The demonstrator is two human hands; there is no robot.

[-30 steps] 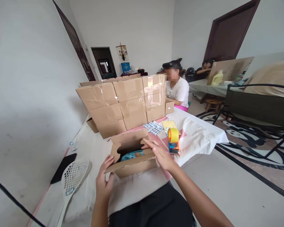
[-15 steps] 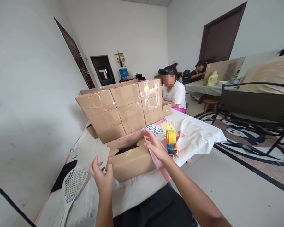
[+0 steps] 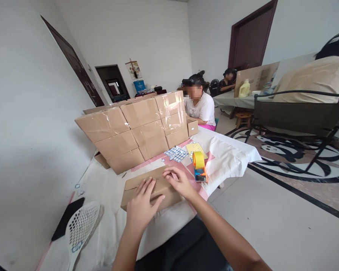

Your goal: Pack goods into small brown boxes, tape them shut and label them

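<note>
A cardboard box [image 3: 132,185] lies in front of me with its top flaps folded down, a seam running along its top. My left hand [image 3: 143,199] rests on the top and near side of the box, fingers stretched and thumb apart. At the right end, my right hand [image 3: 178,183] touches the top with its fingers slightly bent and apart. Neither hand grips anything. To the right of the box stands a tape dispenser [image 3: 200,170] with a yellow roll. A yellow dotted square [image 3: 196,149] shows behind it.
Stacked, taped boxes [image 3: 135,130] form a wall behind the box. A white plastic scoop with holes [image 3: 83,222] and a black flat object [image 3: 69,218] lie at left. Across the table sits a person in a white shirt [image 3: 202,107]. A chair [image 3: 293,118] stands at right.
The box's flaps have gone from open to folded down. My left hand has moved right onto the box top, and my right hand has come down onto it. The view has shifted slightly.
</note>
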